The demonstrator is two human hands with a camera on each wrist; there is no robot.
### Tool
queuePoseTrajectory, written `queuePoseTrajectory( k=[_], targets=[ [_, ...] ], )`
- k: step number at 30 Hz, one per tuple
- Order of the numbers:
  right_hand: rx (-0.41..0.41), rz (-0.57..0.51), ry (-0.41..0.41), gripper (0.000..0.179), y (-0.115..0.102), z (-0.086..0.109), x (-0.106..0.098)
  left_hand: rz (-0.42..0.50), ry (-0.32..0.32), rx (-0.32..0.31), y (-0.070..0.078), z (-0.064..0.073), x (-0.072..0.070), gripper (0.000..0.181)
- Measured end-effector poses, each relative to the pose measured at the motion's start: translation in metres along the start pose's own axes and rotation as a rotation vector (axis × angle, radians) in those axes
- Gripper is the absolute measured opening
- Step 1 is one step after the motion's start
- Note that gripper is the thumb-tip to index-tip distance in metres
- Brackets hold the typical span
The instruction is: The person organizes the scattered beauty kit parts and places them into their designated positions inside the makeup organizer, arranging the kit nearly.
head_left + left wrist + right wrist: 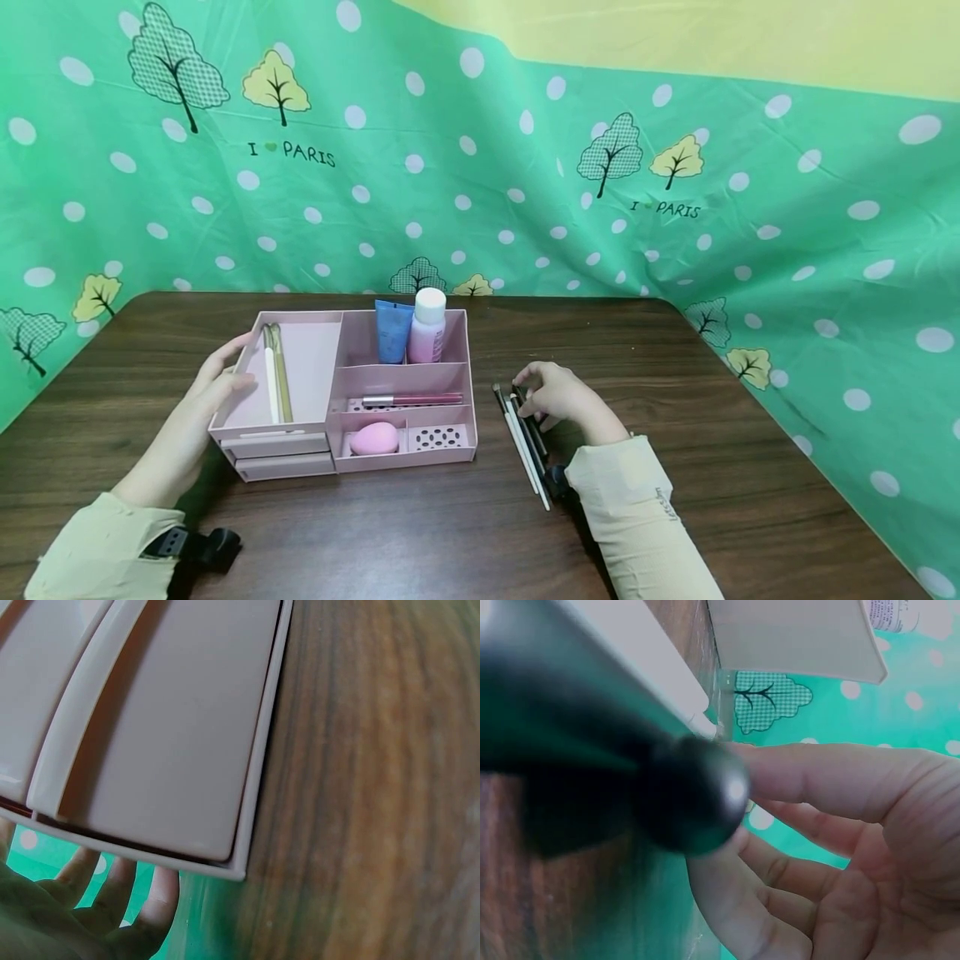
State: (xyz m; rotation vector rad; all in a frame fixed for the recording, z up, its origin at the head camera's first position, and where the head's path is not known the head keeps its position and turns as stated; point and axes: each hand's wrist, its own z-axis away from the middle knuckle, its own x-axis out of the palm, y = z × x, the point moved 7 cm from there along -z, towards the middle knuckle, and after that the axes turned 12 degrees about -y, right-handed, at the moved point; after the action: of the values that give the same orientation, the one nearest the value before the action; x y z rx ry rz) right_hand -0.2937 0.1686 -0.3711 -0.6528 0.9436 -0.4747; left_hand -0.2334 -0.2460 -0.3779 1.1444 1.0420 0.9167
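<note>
A pink desktop organizer (pixel 296 367) stands on the table with its drawer fronts facing me. My left hand (pixel 197 408) grips its left side, thumb over the rim; in the left wrist view the fingers (pixel 157 900) lie along the outer wall. Right of the organizer lie several slim sticks, among them a white-handled makeup brush (pixel 519 442) with a dark tip. There my right hand (pixel 558 396) pinches a slim black stick between thumb and fingers. In the right wrist view the black stick (pixel 697 795) shows a rounded, glossy end close to the camera.
Inside the organizer are a blue tube (pixel 393 332), a white-capped pink bottle (pixel 427 329), a pink tube with a silver end (pixel 412 400), a pink makeup sponge (pixel 375 438) and slim white and gold sticks (pixel 281 375). A green dotted cloth (pixel 480 183) hangs behind the wooden table (pixel 420 533).
</note>
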Motion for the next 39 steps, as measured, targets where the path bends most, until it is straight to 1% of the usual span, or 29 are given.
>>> queuePoseTrajectory(
  k=[5,10,17,24,31,35,39],
  targets=[
    [-0.009,0.007,-0.006,0.041,-0.001,0.0,-0.001,-0.002,0.001,-0.004,-0.001,0.0,0.0,0.061],
    [-0.032,-0.017,-0.002,0.039,-0.003,0.0,-0.003,-0.001,0.005,0.001,-0.002,-0.001,-0.001,0.06],
    [-0.106,-0.018,0.007,0.038,-0.019,0.008,-0.003,-0.006,0.013,0.008,-0.004,-0.001,-0.003,0.058],
    [-0.138,-0.034,0.048,0.035,-0.03,0.013,-0.002,-0.014,0.012,0.007,-0.005,-0.001,-0.003,0.058],
    [-0.185,-0.077,0.076,0.035,-0.044,0.022,0.0,0.002,0.006,0.025,-0.002,-0.001,-0.002,0.057],
    [-0.222,-0.049,0.091,0.033,-0.054,0.028,0.0,0.018,0.005,0.019,-0.004,-0.002,-0.002,0.058],
    [-0.246,-0.026,0.105,0.033,-0.061,0.033,0.0,0.011,0.008,0.012,-0.004,-0.002,-0.002,0.058]
  ],
)
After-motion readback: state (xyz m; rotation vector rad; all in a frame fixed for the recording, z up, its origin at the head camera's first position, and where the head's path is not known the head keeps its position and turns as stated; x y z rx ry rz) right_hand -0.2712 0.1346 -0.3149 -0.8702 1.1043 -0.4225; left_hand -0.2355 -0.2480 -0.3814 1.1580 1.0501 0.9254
